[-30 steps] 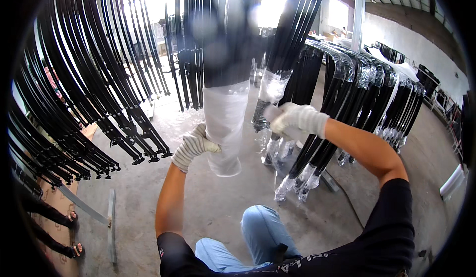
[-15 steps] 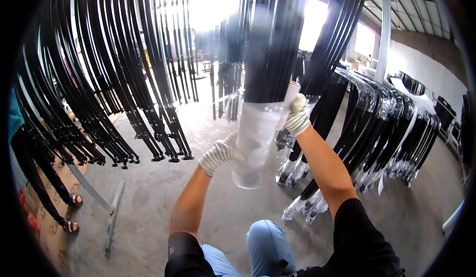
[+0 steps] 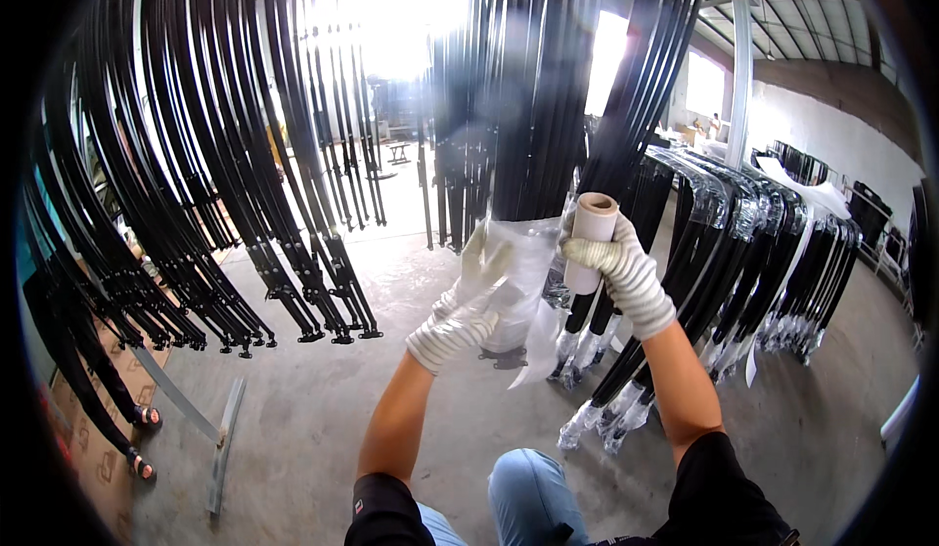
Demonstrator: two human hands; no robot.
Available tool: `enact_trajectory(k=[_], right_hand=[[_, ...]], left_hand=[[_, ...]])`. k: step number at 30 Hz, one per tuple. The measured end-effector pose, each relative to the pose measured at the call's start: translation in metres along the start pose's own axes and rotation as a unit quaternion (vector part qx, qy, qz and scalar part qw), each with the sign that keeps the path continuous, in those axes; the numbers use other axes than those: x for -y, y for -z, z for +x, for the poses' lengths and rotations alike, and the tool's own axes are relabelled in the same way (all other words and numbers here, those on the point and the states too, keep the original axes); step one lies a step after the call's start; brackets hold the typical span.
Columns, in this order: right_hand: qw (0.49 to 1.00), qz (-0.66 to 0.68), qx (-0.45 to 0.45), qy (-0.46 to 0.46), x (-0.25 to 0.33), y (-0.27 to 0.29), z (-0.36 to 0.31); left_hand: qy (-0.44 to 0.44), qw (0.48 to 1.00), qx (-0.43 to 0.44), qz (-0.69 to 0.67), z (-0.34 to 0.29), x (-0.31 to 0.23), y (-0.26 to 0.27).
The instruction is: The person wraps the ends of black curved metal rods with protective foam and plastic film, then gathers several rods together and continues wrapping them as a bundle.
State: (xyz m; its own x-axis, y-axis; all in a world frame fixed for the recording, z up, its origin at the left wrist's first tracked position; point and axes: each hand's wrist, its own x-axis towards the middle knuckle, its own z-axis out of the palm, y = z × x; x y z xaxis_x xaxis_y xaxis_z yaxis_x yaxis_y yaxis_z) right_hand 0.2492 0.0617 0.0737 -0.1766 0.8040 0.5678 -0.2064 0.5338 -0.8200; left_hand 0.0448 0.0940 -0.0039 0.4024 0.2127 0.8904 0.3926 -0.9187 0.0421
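A bundle of long black metal bars (image 3: 536, 145) hangs in front of me, its lower end wound in white translucent wrapping film (image 3: 523, 238). My right hand (image 3: 626, 272), in a white striped knit glove, grips a roll of wrapping film (image 3: 595, 218) at the right side of the bundle. The end of the roll's cardboard core faces up. My left hand (image 3: 465, 297), gloved alike, lies against the left side of the wrapped part with its fingers stretched upward. A loose flap of film (image 3: 536, 355) hangs below the bundle.
Rows of black bars (image 3: 215, 174) hang on the left. To the right, a rack carries black bars with plastic-wrapped ends (image 3: 729, 204). A metal floor bracket (image 3: 227, 438) stands at lower left, near another person's legs (image 3: 83, 365). A grey post (image 3: 740, 77) rises behind.
The film roll has come round toward me at the bundle's right, with my right hand now lower. My left hand has turned its fingers upward. The film's lower edge has changed shape.
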Motion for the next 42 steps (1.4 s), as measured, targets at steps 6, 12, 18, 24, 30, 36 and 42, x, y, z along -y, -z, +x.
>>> enact_trajectory(k=[6,12,18,24,30,36,42], right_hand=[[0.996,0.070,-0.061,-0.005,0.015,-0.013,-0.030],[0.994,0.065,-0.079,0.038,-0.003,-0.011,-0.029],[0.985,0.170,0.017,0.007,-0.003,0.003,-0.041],[0.985,0.167,-0.049,-0.003,0.006,0.011,-0.058],[0.987,-0.074,-0.065,0.129,0.019,-0.019,-0.058],[0.944,-0.327,-0.046,-0.006,0.036,-0.070,-0.026],[0.885,-0.447,-0.045,0.123,0.014,-0.081,-0.015]], left_hand=[[0.069,0.955,0.054,-0.285,0.029,-0.033,0.007],[0.077,0.990,0.121,-0.014,0.026,-0.047,0.018],[0.296,0.832,-0.096,-0.460,-0.003,-0.043,-0.006],[0.174,0.972,-0.149,-0.057,0.031,-0.063,-0.039],[0.157,0.905,-0.299,-0.260,0.040,-0.062,-0.060],[0.176,0.795,-0.338,-0.472,0.023,-0.054,-0.086],[0.136,0.854,-0.244,-0.440,-0.006,-0.049,-0.059]])
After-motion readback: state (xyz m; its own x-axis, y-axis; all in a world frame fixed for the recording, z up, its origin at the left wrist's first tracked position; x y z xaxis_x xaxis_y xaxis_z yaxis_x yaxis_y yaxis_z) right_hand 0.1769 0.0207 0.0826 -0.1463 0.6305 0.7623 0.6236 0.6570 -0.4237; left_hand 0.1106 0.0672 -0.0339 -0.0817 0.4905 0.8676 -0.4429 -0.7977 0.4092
